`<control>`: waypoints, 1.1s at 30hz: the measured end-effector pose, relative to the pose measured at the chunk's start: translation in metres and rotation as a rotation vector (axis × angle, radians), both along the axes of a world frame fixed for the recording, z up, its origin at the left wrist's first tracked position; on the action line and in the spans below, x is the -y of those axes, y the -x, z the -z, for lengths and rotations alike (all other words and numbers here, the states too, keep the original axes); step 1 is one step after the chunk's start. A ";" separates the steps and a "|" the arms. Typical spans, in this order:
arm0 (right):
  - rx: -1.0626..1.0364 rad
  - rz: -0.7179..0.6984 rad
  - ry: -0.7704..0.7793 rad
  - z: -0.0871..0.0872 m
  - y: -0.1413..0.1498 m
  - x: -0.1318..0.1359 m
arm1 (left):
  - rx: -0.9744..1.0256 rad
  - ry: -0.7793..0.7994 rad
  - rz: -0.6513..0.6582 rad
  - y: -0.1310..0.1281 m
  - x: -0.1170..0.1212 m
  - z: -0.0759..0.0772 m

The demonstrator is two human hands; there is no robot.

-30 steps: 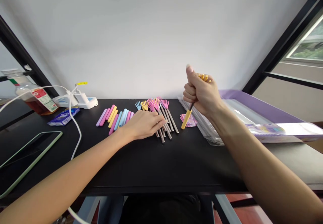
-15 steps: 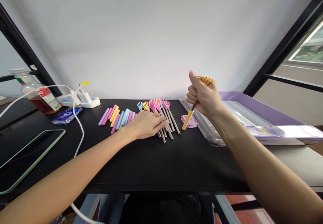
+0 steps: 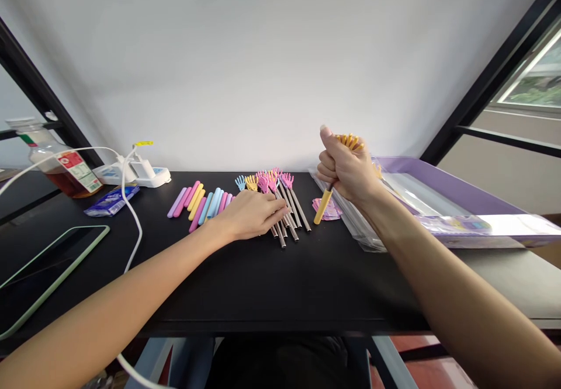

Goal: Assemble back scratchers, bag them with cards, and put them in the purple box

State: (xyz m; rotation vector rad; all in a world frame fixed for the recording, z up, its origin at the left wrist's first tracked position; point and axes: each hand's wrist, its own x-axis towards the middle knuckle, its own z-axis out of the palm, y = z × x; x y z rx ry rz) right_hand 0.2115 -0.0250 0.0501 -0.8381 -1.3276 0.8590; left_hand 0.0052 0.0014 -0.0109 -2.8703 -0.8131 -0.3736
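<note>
My right hand [image 3: 346, 170] is closed in a fist round a yellow back scratcher [image 3: 324, 205], held upright above the black table [image 3: 272, 284]; its yellow claw shows above my fingers and its yellow grip points down. My left hand [image 3: 252, 216] lies on a pile of metal-shafted scratchers [image 3: 284, 199] with pink, blue and yellow claw heads, its fingertips pressed on the shafts. Left of that pile lies a row of loose pink, yellow and blue grip sleeves [image 3: 199, 202].
A stack of clear plastic bags [image 3: 363, 225] and a purple tray [image 3: 451, 193] lie at the right, with small pink cards [image 3: 333, 211] beside them. At the left are a tablet [image 3: 39, 275], a white cable [image 3: 131, 219], a power strip [image 3: 131, 174], a blue packet [image 3: 109, 201] and a bottle [image 3: 56, 164].
My right hand with the yellow scratcher has shifted slightly, a little left since half a second ago. My left hand stays on the pile.
</note>
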 end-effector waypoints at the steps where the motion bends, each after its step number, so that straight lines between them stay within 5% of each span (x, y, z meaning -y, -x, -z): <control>1: -0.006 0.001 0.000 0.000 0.000 0.001 | 0.000 -0.002 0.000 0.000 0.000 0.000; 20: -0.018 -0.115 0.038 0.006 -0.011 0.008 | 0.076 -0.044 0.012 0.000 0.003 -0.001; 28: 0.104 -0.137 0.226 0.041 0.000 -0.005 | 0.186 -0.059 0.005 0.005 0.004 0.000; 30: 0.122 -0.155 0.262 0.044 0.008 -0.003 | 0.281 -0.065 -0.054 0.010 0.000 -0.001; 33: 0.132 -0.196 0.284 0.041 0.020 0.005 | 0.363 -0.055 -0.320 0.030 -0.012 -0.004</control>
